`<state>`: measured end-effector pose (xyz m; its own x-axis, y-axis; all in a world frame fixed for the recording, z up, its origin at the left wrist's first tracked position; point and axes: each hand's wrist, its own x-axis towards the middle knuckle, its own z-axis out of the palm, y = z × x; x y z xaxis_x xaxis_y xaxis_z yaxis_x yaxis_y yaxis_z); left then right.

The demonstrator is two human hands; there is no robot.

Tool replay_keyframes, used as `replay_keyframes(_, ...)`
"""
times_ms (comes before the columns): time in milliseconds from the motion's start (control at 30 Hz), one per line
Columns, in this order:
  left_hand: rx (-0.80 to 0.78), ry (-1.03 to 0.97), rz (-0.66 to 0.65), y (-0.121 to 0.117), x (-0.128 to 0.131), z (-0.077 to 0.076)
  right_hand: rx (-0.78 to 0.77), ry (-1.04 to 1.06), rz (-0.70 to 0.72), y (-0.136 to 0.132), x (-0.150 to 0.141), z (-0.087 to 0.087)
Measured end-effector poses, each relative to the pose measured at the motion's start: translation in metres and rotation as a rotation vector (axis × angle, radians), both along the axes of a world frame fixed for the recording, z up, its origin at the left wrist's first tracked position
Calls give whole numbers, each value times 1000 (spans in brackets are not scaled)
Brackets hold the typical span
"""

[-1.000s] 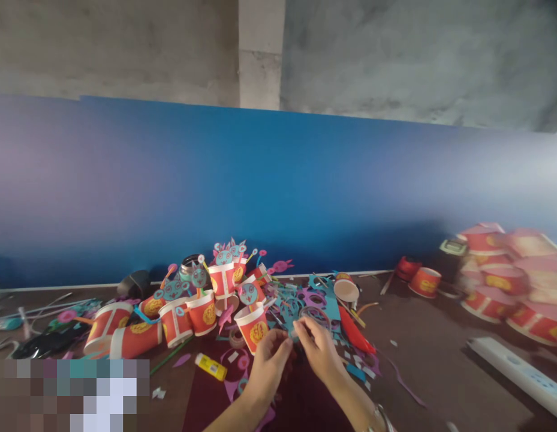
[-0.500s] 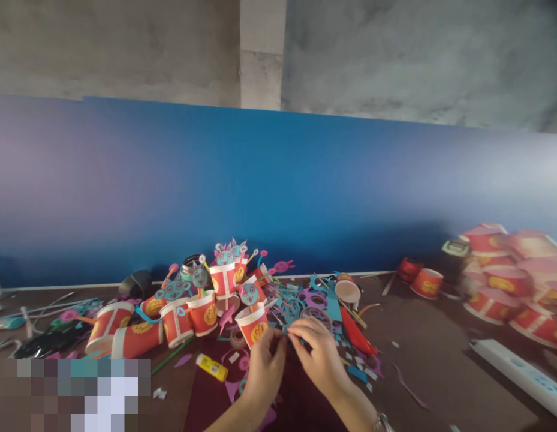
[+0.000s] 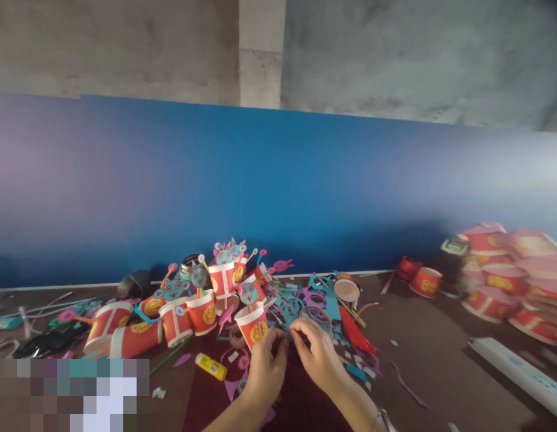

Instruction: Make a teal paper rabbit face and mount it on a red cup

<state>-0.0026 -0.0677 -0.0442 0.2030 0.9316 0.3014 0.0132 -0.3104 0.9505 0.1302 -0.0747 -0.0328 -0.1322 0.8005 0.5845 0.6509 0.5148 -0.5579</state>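
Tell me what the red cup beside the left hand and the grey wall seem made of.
Red cup: probably paperboard, smooth and lightly coated, judging by its thin, pale rim. Grey wall: apparently bare concrete, matte, from its mottled surface.

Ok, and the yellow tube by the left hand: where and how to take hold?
Mid-barrel, from above, I'd say, fingertips across its two long sides: the yellow tube lies flat on its side, with purple paper by its right-hand end.
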Motion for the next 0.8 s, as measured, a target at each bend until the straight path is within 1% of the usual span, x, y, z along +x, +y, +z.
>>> replay_keyframes(67, 5, 10, 0, 0, 0, -1, 10, 6, -55, 2, 2, -4)
replay_keyframes(167, 29, 23, 29, 0, 0, -1, -5, 66, -179, 8, 9, -11)
replay_keyframes(233, 59, 52, 46, -1, -2, 1, -73, 65, -226, 11, 13, -14)
replay_keyframes(300, 95, 116, 58, -2, -4, 3, -125, 35, -240, 13, 15, -15)
replay_keyframes(367, 129, 200, 76, -2, -6, 3, -131, 64, -230, 13, 14, -12)
replay_keyframes(433, 187, 288, 114, -1, -8, 1, -153, 177, -187, 11, 11, -7)
replay_keyframes(533, 313, 396, 161, 1, -9, -3, -288, 360, -75, 7, 4, -1)
replay_keyframes(667, 439, 498, 178, 1, -8, -10, -452, 525, 55, 5, -4, -2)
replay_keyframes(733, 478, 513, 168, 0, -7, -10, -508, 597, 73, 6, -5, -4)
replay_keyframes(800, 492, 493, 141, -1, -7, -7, -516, 669, 47, 9, -5, -4)
